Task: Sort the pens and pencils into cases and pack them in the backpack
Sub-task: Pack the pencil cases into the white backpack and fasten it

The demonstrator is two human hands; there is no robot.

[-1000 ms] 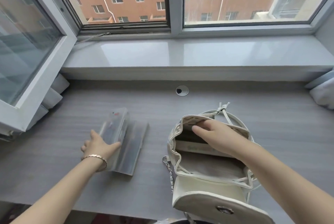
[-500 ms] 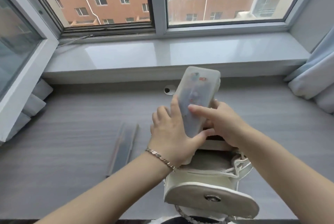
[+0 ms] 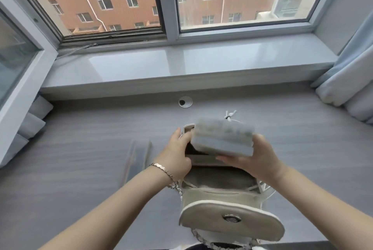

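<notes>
The case point(image 3: 222, 140) hangs over the open backpack point(image 3: 218, 195). The right grip point(image 3: 256, 161) clasps its right end, fingers beneath. The left grip point(image 3: 177, 157) holds the backpack's left rim. The case looks stiff, light, smooth and probably slippery, so hold it by the ends. A second case point(image 3: 137, 155) lies on the surface point(image 3: 80, 149).

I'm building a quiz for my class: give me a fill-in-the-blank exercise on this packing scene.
1. The right hand holds a translucent ____ above the backpack.
2. The left hand, gripping the backpack's rim, wears a ____ on its wrist.
3. A second case lies on the desk, to the backpack's ____.
Missing: pencil case; bracelet; left.
</notes>
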